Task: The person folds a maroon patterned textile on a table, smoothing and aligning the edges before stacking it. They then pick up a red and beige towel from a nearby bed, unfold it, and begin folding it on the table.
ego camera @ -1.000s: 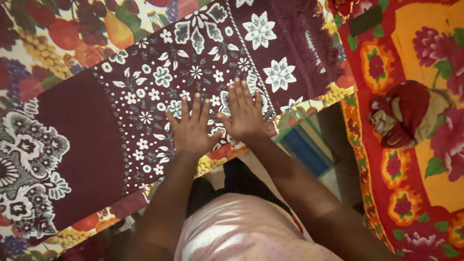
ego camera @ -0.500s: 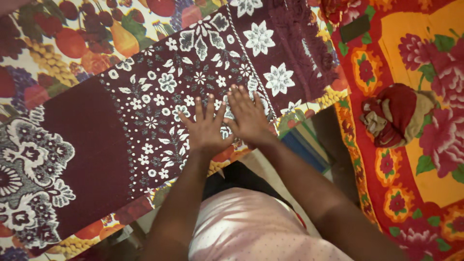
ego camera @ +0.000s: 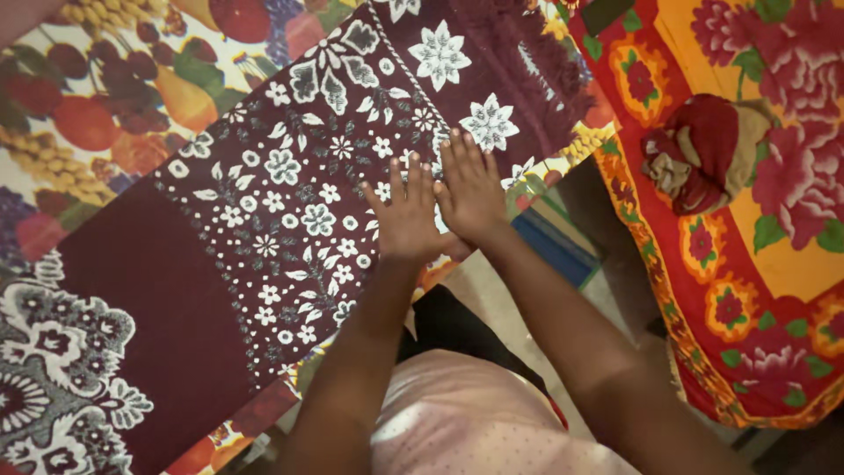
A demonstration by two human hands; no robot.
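Both hands, left (ego camera: 406,215) and right (ego camera: 470,189), lie flat and open on the maroon cloth (ego camera: 264,229), gripping nothing. The cloth is already spread smooth over the fruit-print table cover (ego camera: 105,105); its far right end looks rumpled.

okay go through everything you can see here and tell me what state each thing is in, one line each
Maroon floral cloth: spread flat over the table, fringed end at the far side.
Fruit-print tablecloth: laid flat beneath the maroon cloth.
Left hand: open, palm down on the maroon cloth.
Right hand: open, palm down, beside the left.
Red bundled cloth: crumpled in a heap.
Red and yellow floral cover: spread out, edge hanging.
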